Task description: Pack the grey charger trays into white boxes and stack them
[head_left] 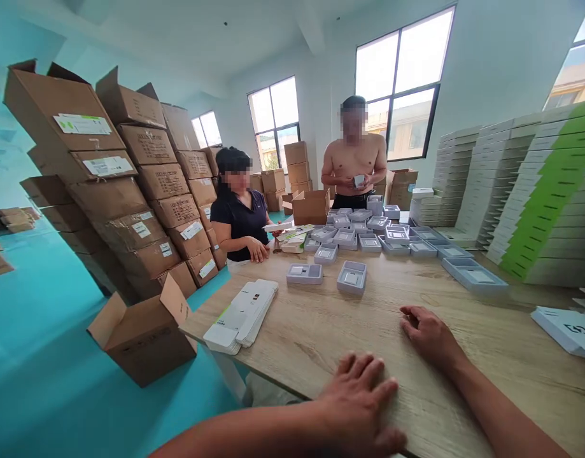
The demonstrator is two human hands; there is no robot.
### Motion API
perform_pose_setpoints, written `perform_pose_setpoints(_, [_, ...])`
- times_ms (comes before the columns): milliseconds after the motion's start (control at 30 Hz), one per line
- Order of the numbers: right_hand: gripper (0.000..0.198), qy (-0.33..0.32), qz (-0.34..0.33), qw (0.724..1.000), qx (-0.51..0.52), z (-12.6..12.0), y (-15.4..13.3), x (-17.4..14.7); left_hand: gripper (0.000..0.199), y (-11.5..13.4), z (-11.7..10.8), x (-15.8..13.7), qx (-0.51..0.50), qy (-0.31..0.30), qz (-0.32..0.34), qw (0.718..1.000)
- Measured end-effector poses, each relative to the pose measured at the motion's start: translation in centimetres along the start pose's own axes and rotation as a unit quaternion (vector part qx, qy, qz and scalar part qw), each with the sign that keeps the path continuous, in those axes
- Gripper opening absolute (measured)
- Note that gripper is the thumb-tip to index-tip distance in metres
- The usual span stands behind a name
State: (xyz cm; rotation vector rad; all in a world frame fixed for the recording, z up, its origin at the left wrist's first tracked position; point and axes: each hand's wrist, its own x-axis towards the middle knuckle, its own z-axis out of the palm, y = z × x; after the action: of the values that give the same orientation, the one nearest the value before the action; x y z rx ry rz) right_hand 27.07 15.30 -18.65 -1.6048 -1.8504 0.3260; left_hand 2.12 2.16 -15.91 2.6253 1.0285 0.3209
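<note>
My left hand (361,401) rests palm down at the table's near edge, its fingers spread and nothing in it. Further right, my right hand (430,334) lies on the wooden table (302,324) with its thumb and fingers a little apart, also holding nothing that I can see. Ahead of my hands are a plastic tray (352,278) and a second tray (304,273), each with a white piece inside. A stack of flat folded white boxes (242,315) lies at the table's left edge.
Many more trays (344,237) crowd the far side. A seated person (239,210) handles a white box, and a standing person (354,159) holds a small item. White box stacks (550,191) rise at right. Cartons (153,172) tower at left, an open carton (144,337) below.
</note>
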Motion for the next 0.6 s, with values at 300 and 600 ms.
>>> perform_pose_setpoints(300, [0.036, -0.006, 0.010, 1.000, 0.003, -0.4, -0.5, -0.4, 0.033, -9.0, -12.1, -11.0, 0.011, 0.149, -0.343, 0.928])
perform_pose_setpoints(600, [0.032, 0.015, 0.012, 0.999, 0.037, -1.1, -1.9, -1.0, 0.033, -20.7, -17.5, -15.4, 0.061, 0.170, -0.554, 0.812])
